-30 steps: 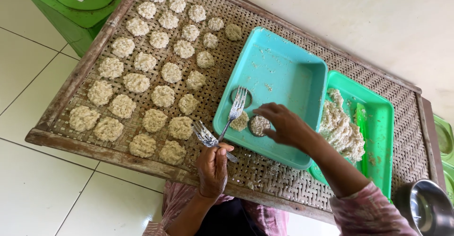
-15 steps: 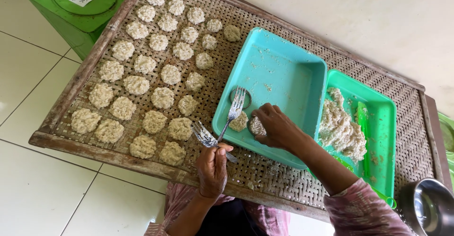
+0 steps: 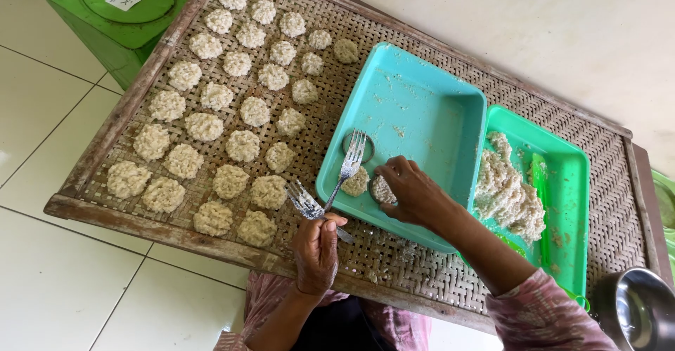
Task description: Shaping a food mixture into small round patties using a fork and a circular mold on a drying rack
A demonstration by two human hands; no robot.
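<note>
I count two forks, both caught in my left hand (image 3: pixel 316 249), which is closed round their handles. The longer fork (image 3: pixel 346 170) runs up and to the right from that hand, its tines inside the turquoise tray (image 3: pixel 429 112) just beside a round ring mould (image 3: pixel 356 144). The second fork (image 3: pixel 308 203) points up and to the left, its tines over the woven bamboo rack (image 3: pixel 436 281), its handle end sticking out to the right of my thumb.

My right hand (image 3: pixel 411 193) sits just right of the long fork, fingers curled and pinching one rice patty (image 3: pixel 382 189) against the tray floor. A second patty (image 3: pixel 356 182) lies just left of it, touching the fork's neck.

Up and left of my left hand I count twenty-six shaped rice cakes (image 3: pixel 242 145) laid in slanting rows on the rack.

Right of my right forearm there is one green tray (image 3: pixel 566 182) holding one heap of rice mix (image 3: pixel 506 193) and a green spatula (image 3: pixel 540 196), its long axis running near vertical. One steel bowl (image 3: pixel 636 309) sits at the far lower right, one green bin (image 3: pixel 119 7) far upper left.
</note>
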